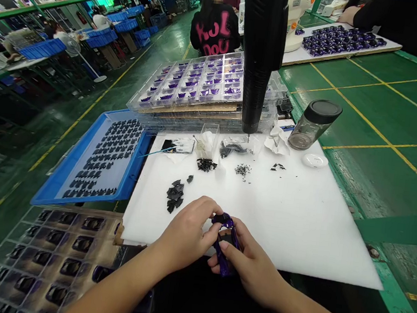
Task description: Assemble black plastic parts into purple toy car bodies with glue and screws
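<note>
Beyond the purple shell point(235, 237) lie a white sheet point(291, 221) and green floor point(134, 82).

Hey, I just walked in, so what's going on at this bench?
A person is handling a purple shell at the near edge of a white work surface. The right hand holds it; the left hand has its thumb and index finger at the far end, by a black part, though whether they pinch it is unclear. Beyond lie loose black pieces and a scatter of tiny dark bits. A black tool points down above the surface.
</note>
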A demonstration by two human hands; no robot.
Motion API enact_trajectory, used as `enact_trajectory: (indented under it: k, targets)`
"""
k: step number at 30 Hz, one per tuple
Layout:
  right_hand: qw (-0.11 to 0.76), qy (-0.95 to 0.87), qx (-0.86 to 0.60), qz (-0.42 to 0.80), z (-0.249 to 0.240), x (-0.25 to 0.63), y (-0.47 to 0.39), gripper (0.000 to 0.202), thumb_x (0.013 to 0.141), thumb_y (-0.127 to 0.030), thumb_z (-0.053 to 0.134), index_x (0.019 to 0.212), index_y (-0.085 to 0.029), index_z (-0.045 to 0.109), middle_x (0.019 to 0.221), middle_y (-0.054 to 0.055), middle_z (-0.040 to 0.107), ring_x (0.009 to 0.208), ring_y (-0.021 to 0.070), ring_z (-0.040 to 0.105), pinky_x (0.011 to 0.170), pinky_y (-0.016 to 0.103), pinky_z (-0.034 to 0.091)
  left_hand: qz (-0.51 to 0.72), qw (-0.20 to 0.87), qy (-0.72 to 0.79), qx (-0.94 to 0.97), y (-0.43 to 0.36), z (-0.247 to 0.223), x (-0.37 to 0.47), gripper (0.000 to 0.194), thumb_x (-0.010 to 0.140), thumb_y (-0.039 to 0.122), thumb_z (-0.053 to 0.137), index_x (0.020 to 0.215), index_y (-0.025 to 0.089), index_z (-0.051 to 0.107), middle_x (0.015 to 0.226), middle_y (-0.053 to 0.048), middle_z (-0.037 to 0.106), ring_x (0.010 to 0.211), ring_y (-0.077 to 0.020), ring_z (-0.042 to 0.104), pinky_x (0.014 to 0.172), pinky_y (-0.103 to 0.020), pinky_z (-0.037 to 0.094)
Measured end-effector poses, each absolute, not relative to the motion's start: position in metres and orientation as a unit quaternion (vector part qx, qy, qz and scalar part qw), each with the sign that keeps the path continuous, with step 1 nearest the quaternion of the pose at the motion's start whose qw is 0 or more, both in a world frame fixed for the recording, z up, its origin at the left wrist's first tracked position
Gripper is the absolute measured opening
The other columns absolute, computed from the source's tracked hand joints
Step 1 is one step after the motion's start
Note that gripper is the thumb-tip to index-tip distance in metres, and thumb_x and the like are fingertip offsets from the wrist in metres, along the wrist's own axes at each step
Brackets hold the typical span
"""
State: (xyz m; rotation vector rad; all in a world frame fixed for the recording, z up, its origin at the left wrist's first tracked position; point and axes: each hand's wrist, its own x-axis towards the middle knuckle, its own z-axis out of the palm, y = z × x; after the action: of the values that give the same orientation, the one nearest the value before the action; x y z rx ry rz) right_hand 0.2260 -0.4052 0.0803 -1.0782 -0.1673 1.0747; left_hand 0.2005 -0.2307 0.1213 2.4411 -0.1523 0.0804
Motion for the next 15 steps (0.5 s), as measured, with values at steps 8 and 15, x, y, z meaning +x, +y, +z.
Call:
enact_trajectory:
  k: [8, 15]
  targets:
    - [0.719, -0.075, -0.491, 0.485, 0.0796, 0.2241, -0.4053, 0.035, 0.095, -0.039, 0.056, 0.125, -0.026, 0.044, 0.095, 0.002, 0.059, 0.087, 0.0195, 0.067, 0.083, 0.043, 0.057, 0.031, 0.371, -0.058, 0.926, -0.2309, 0.1221, 0.1990, 0.017, 0.083, 0.008, 0.053, 0.095, 0.019, 0.058, 0.098, -0.005, 0.061, 0.092, -0.0166, 0.059, 0.082, -0.031, 0.050]
    - [0.719, -0.083, -0.498, 0.479, 0.0818, 0.2228, -0.4046, 0.037, 0.095, -0.040, 0.056, 0.126, -0.026, 0.043, 0.094, 0.002, 0.059, 0.087, 0.0201, 0.067, 0.083, 0.044, 0.057, 0.032, 0.366, -0.055, 0.929, -0.2304, 0.1208, 0.1988, 0.014, 0.083, 0.009, 0.054, 0.092, 0.019, 0.057, 0.096, -0.005, 0.061, 0.092, -0.0176, 0.058, 0.082, -0.033, 0.049]
